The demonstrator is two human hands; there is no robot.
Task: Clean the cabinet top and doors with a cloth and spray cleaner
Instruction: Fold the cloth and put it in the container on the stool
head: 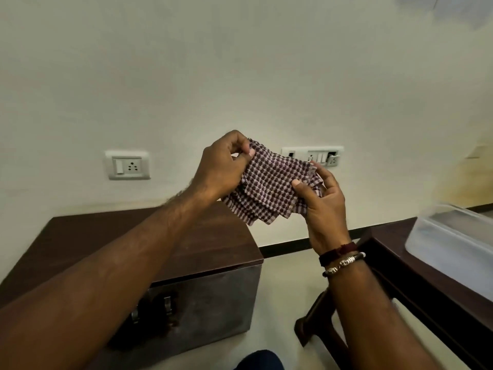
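cloth (269, 186) | you pinch it in left hand (221, 169) and right hand (321, 206), held above the cabinet (202, 236) at 7 o'clock | no wiping under way, top and doors left

Checked cloth (269, 186) folded, held up over dark cabinet (208, 244).
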